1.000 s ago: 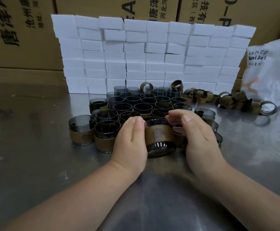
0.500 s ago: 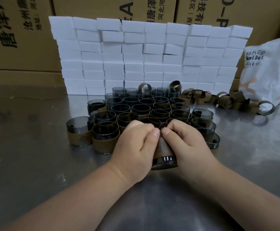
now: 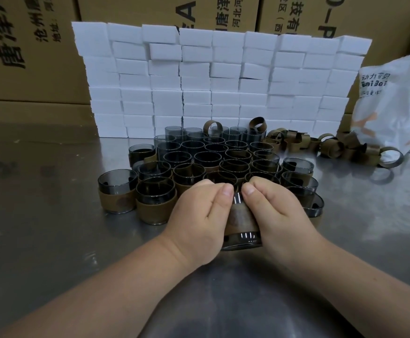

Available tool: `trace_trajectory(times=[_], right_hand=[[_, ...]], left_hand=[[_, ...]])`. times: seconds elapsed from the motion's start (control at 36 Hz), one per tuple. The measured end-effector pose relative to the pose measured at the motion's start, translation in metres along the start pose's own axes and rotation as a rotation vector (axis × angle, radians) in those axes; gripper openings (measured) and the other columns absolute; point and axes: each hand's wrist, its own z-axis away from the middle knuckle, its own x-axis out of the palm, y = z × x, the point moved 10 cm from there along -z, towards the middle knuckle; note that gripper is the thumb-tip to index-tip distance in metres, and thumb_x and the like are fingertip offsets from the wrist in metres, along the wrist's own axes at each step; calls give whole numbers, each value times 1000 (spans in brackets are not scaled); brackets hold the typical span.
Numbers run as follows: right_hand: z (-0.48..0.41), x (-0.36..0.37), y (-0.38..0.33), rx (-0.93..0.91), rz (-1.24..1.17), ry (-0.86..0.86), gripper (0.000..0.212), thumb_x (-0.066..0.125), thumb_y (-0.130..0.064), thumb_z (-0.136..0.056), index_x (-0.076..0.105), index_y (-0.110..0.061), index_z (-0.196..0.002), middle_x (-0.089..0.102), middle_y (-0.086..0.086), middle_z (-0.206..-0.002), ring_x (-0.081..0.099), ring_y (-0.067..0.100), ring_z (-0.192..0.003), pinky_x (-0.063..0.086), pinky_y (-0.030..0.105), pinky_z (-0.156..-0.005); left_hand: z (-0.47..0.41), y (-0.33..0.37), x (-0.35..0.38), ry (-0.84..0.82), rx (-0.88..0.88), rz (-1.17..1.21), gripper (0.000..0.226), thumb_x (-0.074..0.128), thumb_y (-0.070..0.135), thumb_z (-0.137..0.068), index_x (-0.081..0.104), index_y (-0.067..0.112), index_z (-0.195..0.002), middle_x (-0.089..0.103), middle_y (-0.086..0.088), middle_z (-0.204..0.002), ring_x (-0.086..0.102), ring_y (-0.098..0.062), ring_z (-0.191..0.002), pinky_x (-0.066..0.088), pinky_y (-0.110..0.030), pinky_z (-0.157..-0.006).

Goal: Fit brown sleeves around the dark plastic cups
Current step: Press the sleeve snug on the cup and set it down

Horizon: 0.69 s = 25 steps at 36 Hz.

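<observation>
A dark plastic cup (image 3: 243, 240) stands on the steel table just in front of me, with a brown sleeve (image 3: 241, 217) around its middle. My left hand (image 3: 199, 215) grips the cup's left side and my right hand (image 3: 277, 211) grips its right side, both thumbs on top of the sleeve near the rim. Behind them sit several dark cups (image 3: 206, 157), some with sleeves, such as two at the left (image 3: 117, 191). Loose brown sleeves (image 3: 330, 147) lie in a heap at the back right.
A wall of white foam blocks (image 3: 218, 79) stands behind the cups, with cardboard boxes (image 3: 28, 45) behind it. A white plastic bag (image 3: 394, 103) lies at the right edge. Bare steel table (image 3: 40, 228) shows to the left and near me.
Both hands closed round the cup, moving from flat against its sides to curled over it. The thumbs now meet over the sleeve near the rim.
</observation>
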Motion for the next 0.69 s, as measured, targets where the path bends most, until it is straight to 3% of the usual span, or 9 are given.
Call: trace_trajectory(times=[0.28,0.33,0.42,0.47,0.56,0.64,0.69], right_hand=[[0,-1,3,53,-37,33,34,40,-37,-86,40,-22,-55,42,-11,-53,38,3,-51,33,21,-50],[1,-2,8,108,-114,82,32,39,-39,-84,48,-23,-58,45,-10,-54,41,2,-53,37,28,-53],[1,-6,17,216,-228,176,38,39,-46,-81,53,-16,-64,51,0,-64,50,18,-65,46,44,-64],[4,-14,24,274,-293,258,39,39,-49,-81,56,-19,-62,52,0,-63,51,17,-64,46,35,-62],[7,-22,33,308,-317,329,44,41,-44,-94,59,-31,-55,54,-11,-54,52,5,-56,44,18,-54],[9,-24,40,358,-305,355,52,36,-40,-98,58,-31,-52,54,-10,-52,53,5,-54,43,15,-51],[9,-23,41,374,-310,357,52,35,-41,-97,57,-32,-52,55,-10,-52,54,6,-55,45,19,-54]], left_hand=[[3,-9,1,10,-82,68,50,26,47,-87,47,10,-61,47,-2,-62,44,-9,-62,39,-34,-62],[2,-10,-3,44,-105,95,49,24,50,-86,56,16,-71,54,1,-70,52,-13,-72,43,-36,-71],[1,-3,-4,31,-64,104,53,25,58,-87,56,22,-110,61,0,-103,57,-11,-100,43,-29,-90],[2,0,6,-74,-50,39,64,27,66,-84,43,25,-130,54,0,-125,50,-7,-114,38,-22,-97],[4,-2,23,-208,-77,-104,78,25,76,-76,18,36,-143,36,12,-140,37,0,-121,31,-17,-98],[3,-6,27,-240,-95,-129,106,10,89,-62,15,26,-147,31,12,-143,32,3,-120,24,-3,-92],[1,-4,25,-225,-84,-136,110,10,88,-60,19,21,-147,32,8,-145,30,3,-121,19,3,-90]])
